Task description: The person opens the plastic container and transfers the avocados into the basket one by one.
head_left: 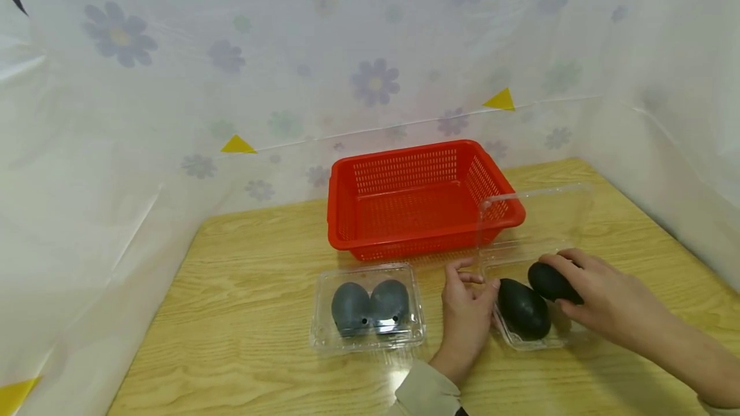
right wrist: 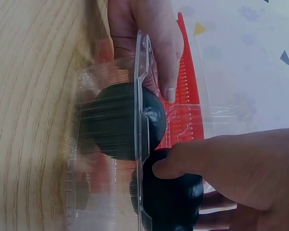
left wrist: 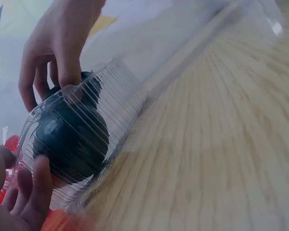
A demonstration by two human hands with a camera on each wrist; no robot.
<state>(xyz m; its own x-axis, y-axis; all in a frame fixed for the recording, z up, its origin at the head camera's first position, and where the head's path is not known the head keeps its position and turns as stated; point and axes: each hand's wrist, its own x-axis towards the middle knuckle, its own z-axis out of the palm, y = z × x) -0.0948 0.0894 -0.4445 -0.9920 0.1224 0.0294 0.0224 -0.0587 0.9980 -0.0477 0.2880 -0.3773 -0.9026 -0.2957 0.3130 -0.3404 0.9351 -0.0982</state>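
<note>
In the head view my right hand point(head_left: 604, 294) grips a dark egg point(head_left: 552, 282) at the right side of an open clear plastic container point(head_left: 511, 341). A second dark egg point(head_left: 524, 310) lies inside, beside the held one. My left hand point(head_left: 465, 316) holds the container's left side, its thumb at the rim close to the second egg. From the right wrist view, the right thumb presses the held egg point(right wrist: 171, 197), which partly overlaps the container wall point(right wrist: 111, 178). In the left wrist view the ribbed clear wall covers much of the second egg point(left wrist: 70, 137).
Left of my left hand sits a closed clear container point(head_left: 324, 332) with two dark eggs point(head_left: 351, 307) inside. A red plastic basket point(head_left: 424, 239) stands behind, overlapped by the raised clear lid point(head_left: 543, 217). A flower-patterned sheet point(head_left: 300, 88) borders the wooden table point(head_left: 243, 313).
</note>
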